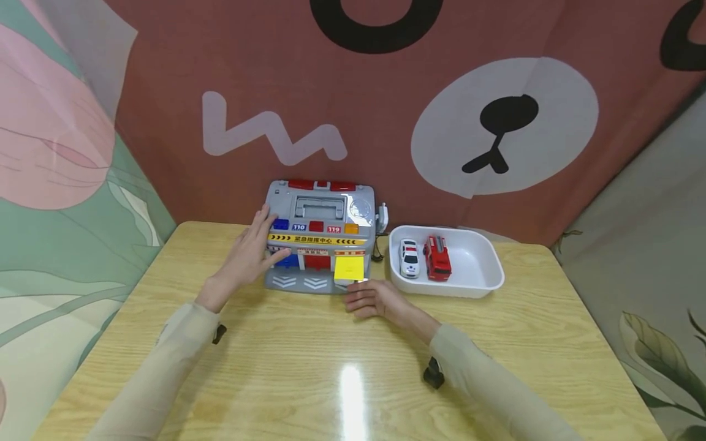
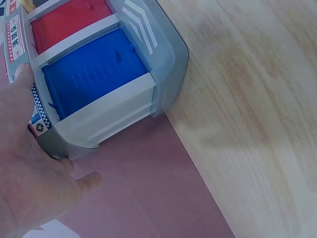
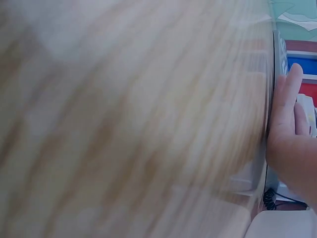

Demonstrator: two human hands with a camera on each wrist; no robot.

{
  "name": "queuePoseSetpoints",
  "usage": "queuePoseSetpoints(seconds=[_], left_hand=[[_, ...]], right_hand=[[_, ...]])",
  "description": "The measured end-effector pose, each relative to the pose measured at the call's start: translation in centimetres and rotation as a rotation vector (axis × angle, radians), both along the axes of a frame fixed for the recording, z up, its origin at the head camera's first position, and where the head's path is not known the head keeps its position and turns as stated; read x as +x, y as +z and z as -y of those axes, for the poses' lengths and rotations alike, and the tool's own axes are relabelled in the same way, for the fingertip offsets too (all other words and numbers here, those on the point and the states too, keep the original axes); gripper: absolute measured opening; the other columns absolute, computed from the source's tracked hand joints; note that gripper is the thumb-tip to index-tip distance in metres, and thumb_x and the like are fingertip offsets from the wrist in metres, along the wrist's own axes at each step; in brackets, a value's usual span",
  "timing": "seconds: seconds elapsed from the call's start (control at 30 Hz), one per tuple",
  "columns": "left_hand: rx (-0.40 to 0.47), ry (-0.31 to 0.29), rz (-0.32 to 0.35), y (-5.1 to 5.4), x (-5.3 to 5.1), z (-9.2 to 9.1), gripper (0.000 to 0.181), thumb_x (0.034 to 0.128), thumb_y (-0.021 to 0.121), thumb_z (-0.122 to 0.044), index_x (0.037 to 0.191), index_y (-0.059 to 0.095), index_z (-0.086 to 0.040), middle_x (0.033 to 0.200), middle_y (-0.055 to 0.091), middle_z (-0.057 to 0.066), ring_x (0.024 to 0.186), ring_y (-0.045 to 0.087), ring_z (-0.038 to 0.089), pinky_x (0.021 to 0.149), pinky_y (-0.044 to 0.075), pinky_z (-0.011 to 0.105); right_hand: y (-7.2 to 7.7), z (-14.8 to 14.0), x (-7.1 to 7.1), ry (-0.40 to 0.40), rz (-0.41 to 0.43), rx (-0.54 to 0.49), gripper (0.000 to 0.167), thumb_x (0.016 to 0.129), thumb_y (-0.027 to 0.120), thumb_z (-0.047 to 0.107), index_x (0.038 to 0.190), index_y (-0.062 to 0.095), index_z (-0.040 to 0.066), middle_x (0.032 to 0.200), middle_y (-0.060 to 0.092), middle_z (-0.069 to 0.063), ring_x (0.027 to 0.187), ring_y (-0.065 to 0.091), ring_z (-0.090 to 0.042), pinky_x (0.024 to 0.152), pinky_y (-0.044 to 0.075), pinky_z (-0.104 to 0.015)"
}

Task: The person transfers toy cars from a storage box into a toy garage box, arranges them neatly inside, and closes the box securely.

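A grey toy emergency station (image 1: 281,280) with blue, red and yellow doors stands at the back of the table. My left hand (image 1: 246,254) rests on its left end, fingers spread along the upper edge and thumb across the front above the blue door (image 2: 94,72). The yellow door (image 1: 349,268) is swung up and outward. Just below it, my right hand (image 1: 375,299) lies sideways at the station's front edge with its fingers extended. Beside those fingers, a white object (image 3: 307,111) shows in the right wrist view, mostly hidden; its kind is unclear.
Right of the station, a white tray (image 1: 480,285) holds a white toy police car (image 1: 409,258) and a red toy fire truck (image 1: 437,258). A white handset (image 1: 383,217) with a coiled black cord hangs on the station's right side. A printed cloth hangs behind the table.
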State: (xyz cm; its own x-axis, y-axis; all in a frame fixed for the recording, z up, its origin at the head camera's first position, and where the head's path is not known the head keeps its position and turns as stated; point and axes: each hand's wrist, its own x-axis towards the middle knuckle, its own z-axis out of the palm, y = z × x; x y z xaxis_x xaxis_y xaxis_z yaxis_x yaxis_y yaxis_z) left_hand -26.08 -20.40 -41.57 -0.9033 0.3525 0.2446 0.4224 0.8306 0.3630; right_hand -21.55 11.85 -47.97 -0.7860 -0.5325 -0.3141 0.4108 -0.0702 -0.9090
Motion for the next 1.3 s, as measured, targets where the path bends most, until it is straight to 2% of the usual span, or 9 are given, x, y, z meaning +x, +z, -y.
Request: queuePoseSetpoints(seconds=[0.2,0.4,0.53,0.8,0.97,1.1,1.3], left_hand=[[0.012,-0.002,0.002,-0.1,0.0,0.0,0.090,0.0919,0.058,-0.053,0.154,0.014,-0.004,0.161,-0.006,0.011,0.146,0.002,0.033,0.108,0.020,0.065],[0.013,0.003,-0.002,-0.1,0.0,-0.1,0.091,0.0914,0.058,-0.054,0.154,0.015,-0.005,0.161,-0.005,0.011,0.146,0.003,0.034,0.107,0.021,0.065],[0.011,0.005,0.003,0.0,0.0,0.0,0.091,0.0916,0.058,-0.054,0.154,0.014,-0.005,0.161,-0.006,0.010,0.146,0.001,0.032,0.108,0.020,0.065],[0.013,0.008,0.009,0.0,0.1,-0.1,0.091,0.0915,0.059,-0.053,0.154,0.014,-0.005,0.161,-0.005,0.011,0.146,0.003,0.034,0.107,0.020,0.065],[0.018,0.011,0.011,0.0,0.1,-0.2,0.090,0.0919,0.058,-0.052,0.154,0.014,-0.005,0.161,-0.005,0.011,0.146,0.002,0.033,0.108,0.019,0.064],[0.020,0.012,0.014,0.0,0.2,-0.2,0.090,0.0921,0.058,-0.052,0.154,0.014,-0.004,0.161,-0.006,0.011,0.146,0.001,0.031,0.108,0.018,0.064],[0.021,0.003,0.002,-0.1,0.3,0.0,0.090,0.0917,0.059,-0.052,0.154,0.015,-0.004,0.161,-0.004,0.012,0.146,0.002,0.033,0.109,0.018,0.064]], right_hand=[[0.3,-0.3,0.0,0.044,0.005,-0.065,0.063,0.101,0.016,0.031,0.140,0.035,-0.015,0.139,0.044,-0.031,0.119,0.054,-0.040,0.090,0.051,-0.047],[1.0,-0.5,-0.3,0.000,0.062,-0.080,0.091,0.097,0.016,0.062,0.140,0.035,-0.015,0.140,0.043,-0.031,0.126,0.046,-0.042,0.095,0.047,-0.049],[1.4,-0.8,-0.7,-0.001,0.089,-0.078,0.102,0.092,0.015,0.073,0.141,0.032,-0.014,0.141,0.041,-0.032,0.127,0.044,-0.044,0.097,0.045,-0.050],[2.3,-1.1,-1.4,0.036,0.116,-0.027,0.105,0.087,0.017,0.081,0.148,0.025,-0.004,0.142,0.040,-0.032,0.125,0.044,-0.047,0.097,0.044,-0.052],[2.8,-1.2,-1.8,0.053,0.119,-0.005,0.102,0.088,0.012,0.079,0.148,0.026,-0.003,0.142,0.040,-0.032,0.125,0.044,-0.048,0.097,0.043,-0.055],[2.9,-1.4,-1.7,0.064,0.117,-0.004,0.102,0.089,0.011,0.077,0.149,0.021,-0.004,0.143,0.038,-0.032,0.126,0.044,-0.048,0.098,0.042,-0.056],[3.2,-1.6,-1.1,0.007,0.124,-0.026,0.104,0.088,0.023,0.078,0.149,0.019,-0.005,0.143,0.037,-0.034,0.127,0.044,-0.047,0.101,0.038,-0.057]])
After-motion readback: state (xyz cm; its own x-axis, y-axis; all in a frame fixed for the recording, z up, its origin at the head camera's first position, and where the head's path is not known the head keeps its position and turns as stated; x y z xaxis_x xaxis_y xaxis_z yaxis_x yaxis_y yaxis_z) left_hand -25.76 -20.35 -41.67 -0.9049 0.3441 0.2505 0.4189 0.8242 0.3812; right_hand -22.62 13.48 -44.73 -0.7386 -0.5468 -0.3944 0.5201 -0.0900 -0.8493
